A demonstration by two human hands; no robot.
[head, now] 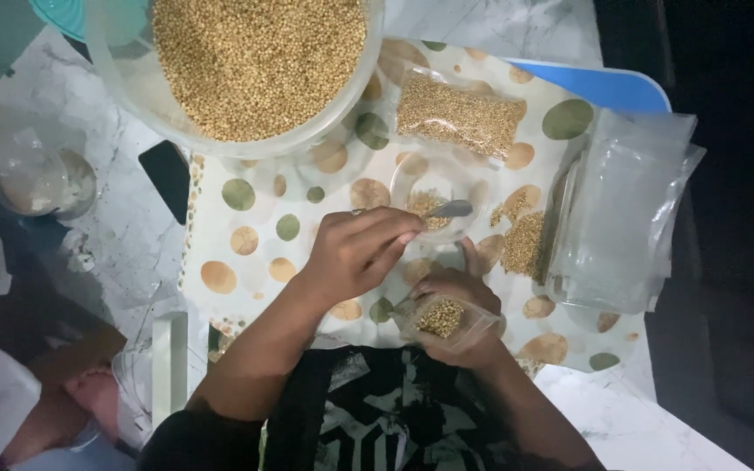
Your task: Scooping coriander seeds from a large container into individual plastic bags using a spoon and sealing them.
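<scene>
Views: a single view is supplied, from a camera worn on the head; no second view is available, so no overlap is shared.
Direction: the scene is looked at almost straight down, with the wearer's torso at 6 o'clock.
Nearness: the work is seen at arm's reach, close.
Centre: the left hand [355,249] and right hand [460,310] are framed just below the middle.
Edges: the large bowl [133,83] is cropped at 12 o'clock; the stack of clear bags [626,214] is placed at 3 o'clock; the spotted mat [250,227] is spread across the middle.
</scene>
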